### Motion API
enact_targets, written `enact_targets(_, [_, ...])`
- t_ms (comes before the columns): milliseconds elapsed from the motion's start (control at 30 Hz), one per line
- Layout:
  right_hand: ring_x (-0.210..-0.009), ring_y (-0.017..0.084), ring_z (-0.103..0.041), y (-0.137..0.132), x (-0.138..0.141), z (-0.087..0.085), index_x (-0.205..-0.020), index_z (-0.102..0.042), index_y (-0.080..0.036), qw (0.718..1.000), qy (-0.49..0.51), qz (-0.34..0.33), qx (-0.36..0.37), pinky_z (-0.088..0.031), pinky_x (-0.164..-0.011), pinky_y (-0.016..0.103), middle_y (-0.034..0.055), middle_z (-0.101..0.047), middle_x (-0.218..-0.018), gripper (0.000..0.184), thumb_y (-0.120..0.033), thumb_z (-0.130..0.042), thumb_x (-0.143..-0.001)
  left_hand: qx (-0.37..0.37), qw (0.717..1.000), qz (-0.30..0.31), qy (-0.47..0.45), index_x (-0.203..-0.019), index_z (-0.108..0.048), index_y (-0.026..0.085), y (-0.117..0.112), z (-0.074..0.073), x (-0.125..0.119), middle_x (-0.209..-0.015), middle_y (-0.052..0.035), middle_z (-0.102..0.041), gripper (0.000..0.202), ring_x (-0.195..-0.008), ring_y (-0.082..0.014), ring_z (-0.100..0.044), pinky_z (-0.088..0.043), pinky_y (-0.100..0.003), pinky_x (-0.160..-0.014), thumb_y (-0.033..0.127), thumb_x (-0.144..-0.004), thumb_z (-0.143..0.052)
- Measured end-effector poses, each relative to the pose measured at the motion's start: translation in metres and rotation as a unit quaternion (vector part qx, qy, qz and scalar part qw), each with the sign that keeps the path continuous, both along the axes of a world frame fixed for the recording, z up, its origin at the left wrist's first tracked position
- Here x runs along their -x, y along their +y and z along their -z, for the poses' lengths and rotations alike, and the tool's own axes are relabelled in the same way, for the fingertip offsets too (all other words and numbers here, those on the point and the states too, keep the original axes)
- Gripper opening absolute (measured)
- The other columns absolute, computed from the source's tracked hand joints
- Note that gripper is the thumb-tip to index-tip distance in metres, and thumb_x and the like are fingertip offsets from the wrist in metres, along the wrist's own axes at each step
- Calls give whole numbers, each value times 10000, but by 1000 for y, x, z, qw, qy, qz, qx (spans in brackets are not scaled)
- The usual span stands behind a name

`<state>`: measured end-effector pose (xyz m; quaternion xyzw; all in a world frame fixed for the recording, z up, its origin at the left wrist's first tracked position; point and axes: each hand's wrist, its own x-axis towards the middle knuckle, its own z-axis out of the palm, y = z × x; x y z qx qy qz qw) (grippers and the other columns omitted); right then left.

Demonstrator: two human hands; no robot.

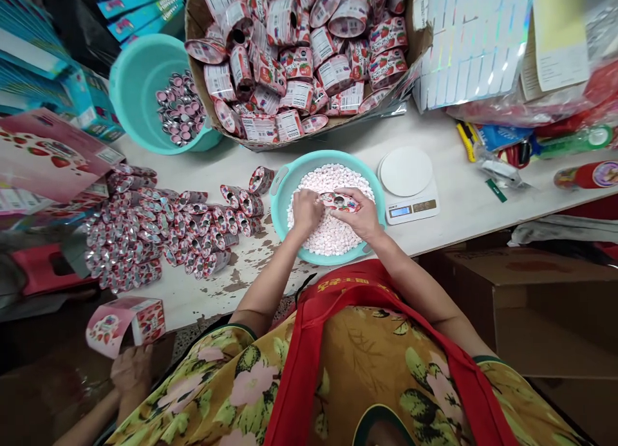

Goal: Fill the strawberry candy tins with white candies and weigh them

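My right hand (361, 215) grips a small oval candy container (342, 202) with a red strawberry print, a round opening turned up toward me. Close beside it, my left hand (308, 212) is closed, its fingertips at the container's left end; what it holds, if anything, is hidden. Both hands are over a turquoise basin (282, 230) filled with small pale pink-white candies (333, 241).
A white digital scale (408, 179) stands right of the basin. Many similar containers (203, 230) cluster at left; more fill a cardboard box (309, 137) behind. A turquoise bucket (130, 105) holds small caps (179, 108). Another person's hand (132, 369) holds a pink carton (109, 330).
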<state>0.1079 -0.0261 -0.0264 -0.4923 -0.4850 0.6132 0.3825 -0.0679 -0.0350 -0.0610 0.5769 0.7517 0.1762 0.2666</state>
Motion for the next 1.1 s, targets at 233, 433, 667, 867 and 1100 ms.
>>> enact_targets(233, [-1070, 236, -653, -2, -17, -7, -1084, -711, -246, 987, -136, 3, -85, -492, -1004, 405, 47, -708, -1106, 366, -266, -758, -722, 41, 990, -54, -125, -680, -470, 209, -4, 6, -11, -643, -13, -522, 303, -638, -168, -544, -428, -291, -651, 340, -935, -571])
enact_targets(433, [-1044, 266, -647, -12, -7, -7, -1068, -716, -239, 978, -182, -31, -98, -494, -973, 431, 55, -709, -1064, 346, -241, -750, -724, -45, 790, -245, -560, -693, -478, 208, 8, -59, -30, -528, 47, -426, 493, -398, -65, -364, -285, -213, -394, 637, -926, -541])
enact_targets(667, [-979, 257, -651, -14, 11, -9, -1010, -721, -249, 979, -181, -47, -86, -510, -923, 412, 42, -713, -1008, 324, -187, -702, -693, -124, 768, -280, -562, -620, -380, 206, 16, -79, -58, -521, 51, -359, 572, -411, -62, -384, -339, -216, -402, 664, -917, -553])
enact_targets(867, [-976, 253, -651, -12, 12, -6, -998, -715, -245, 980, -175, -47, -79, -514, -930, 412, 40, -715, -1002, 320, -188, -699, -683, -112, 784, -298, -533, -635, -363, 209, 18, -74, -58, -507, 61, -319, 613, -414, -67, -416, -345, -212, -405, 751, -863, -537])
enact_targets(1100, [-981, 242, -665, -7, 14, -4, -1024, -726, -246, 985, -146, -49, -72, -520, -941, 409, 39, -720, -1004, 328, -213, -711, -698, -131, 772, -299, -546, -660, -347, 209, 26, -69, -50, -545, 77, -258, 593, -389, -42, -251, -233, -208, -377, 725, -887, -533])
